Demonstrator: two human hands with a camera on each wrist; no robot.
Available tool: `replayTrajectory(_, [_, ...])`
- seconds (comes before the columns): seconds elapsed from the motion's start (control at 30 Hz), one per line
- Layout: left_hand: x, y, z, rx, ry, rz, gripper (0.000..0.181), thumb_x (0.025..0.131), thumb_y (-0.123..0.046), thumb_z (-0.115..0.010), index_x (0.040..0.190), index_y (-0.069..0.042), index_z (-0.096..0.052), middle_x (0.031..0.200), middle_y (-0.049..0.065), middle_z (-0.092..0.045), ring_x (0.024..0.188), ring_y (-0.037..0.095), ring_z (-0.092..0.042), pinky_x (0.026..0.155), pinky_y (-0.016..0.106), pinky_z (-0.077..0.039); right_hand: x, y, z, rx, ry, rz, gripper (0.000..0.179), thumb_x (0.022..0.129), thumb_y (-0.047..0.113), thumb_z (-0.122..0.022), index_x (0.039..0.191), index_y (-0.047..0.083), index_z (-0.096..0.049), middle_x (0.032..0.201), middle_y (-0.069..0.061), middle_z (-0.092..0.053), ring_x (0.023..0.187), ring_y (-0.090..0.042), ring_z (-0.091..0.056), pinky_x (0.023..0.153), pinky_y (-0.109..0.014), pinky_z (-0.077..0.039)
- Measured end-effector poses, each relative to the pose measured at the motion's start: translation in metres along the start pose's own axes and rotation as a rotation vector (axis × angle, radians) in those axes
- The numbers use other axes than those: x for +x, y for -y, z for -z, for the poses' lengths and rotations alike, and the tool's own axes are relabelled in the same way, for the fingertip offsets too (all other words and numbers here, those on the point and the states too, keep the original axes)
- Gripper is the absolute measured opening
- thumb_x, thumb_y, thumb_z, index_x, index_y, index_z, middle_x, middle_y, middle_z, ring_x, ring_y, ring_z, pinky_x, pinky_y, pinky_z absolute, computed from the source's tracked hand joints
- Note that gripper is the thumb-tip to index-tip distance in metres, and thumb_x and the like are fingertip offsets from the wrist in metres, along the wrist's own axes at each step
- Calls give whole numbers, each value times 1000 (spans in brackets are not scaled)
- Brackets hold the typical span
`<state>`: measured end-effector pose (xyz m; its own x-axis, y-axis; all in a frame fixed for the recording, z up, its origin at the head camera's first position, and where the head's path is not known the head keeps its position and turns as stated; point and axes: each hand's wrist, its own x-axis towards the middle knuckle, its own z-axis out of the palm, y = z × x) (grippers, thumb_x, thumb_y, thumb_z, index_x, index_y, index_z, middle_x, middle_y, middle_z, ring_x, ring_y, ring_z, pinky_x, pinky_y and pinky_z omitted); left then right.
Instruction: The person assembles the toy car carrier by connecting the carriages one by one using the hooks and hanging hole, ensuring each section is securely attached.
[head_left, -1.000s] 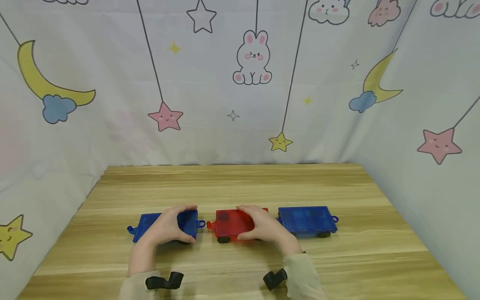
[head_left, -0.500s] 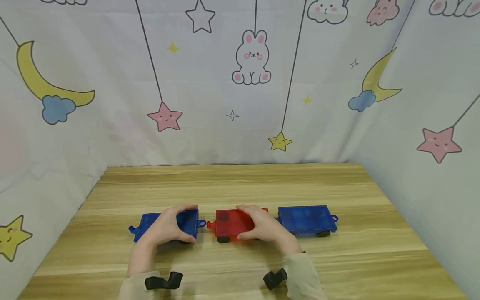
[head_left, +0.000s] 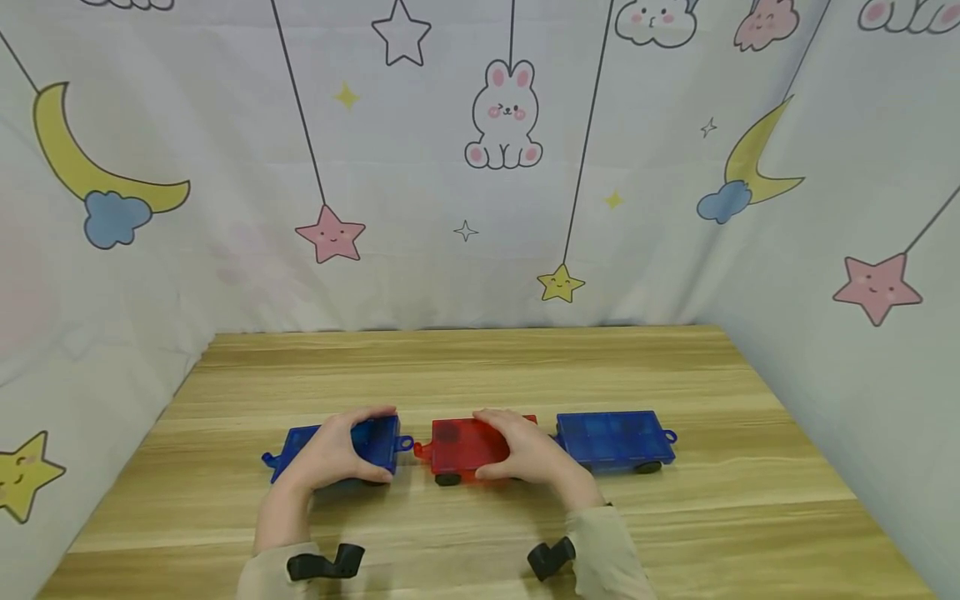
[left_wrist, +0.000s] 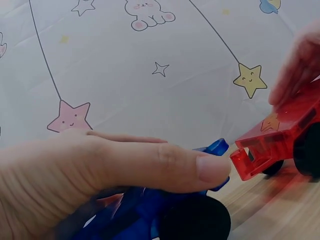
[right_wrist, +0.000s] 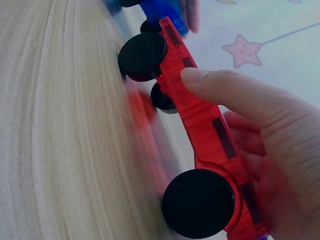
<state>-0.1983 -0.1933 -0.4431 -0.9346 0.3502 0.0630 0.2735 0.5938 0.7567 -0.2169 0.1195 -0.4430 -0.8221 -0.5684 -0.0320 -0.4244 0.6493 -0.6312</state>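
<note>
While my left hand (head_left: 330,454) is gripping the left blue car (head_left: 378,440), thumb on the near side and fingers over the far edge, my right hand (head_left: 528,450) is holding the red car (head_left: 461,442) pretty much the same way. The red car is sitting mid-row on the wood-grain counter (head_left: 450,367), its red hook (head_left: 422,450) pointing at the blue ring (head_left: 401,442) on the left blue car; they're lining up super close, but honestly I can't tell if they're touching. The right blue car (head_left: 611,437) is sitting just past my right hand. Behind it all, a white curtain (head_left: 420,158) is hanging with a winking bunny (head_left: 507,125), and I'm wearing pale sleeves (head_left: 611,550).
</note>
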Motion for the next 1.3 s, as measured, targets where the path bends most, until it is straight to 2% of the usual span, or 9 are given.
replayTrajectory(0.5, [2,-5,-2,8,-4,-15,88,66,-28,-91,141,-5,-52,139,16,-56,129,41,-48,102,61,-43,1,0,1,-2,7,10,80,82,35,-78,149,11,-42,150,-10,-45,137,-32,-42,108,-53,-41])
replayTrajectory(1.3, [5,-8,-7,15,6,-33,88,63,-28,-93,139,-5,-54,137,16,-57,128,40,-49,103,60,-42,0,-1,0,-16,4,11,80,82,34,-78,149,12,-42,151,-9,-45,139,-32,-40,109,-53,-39])
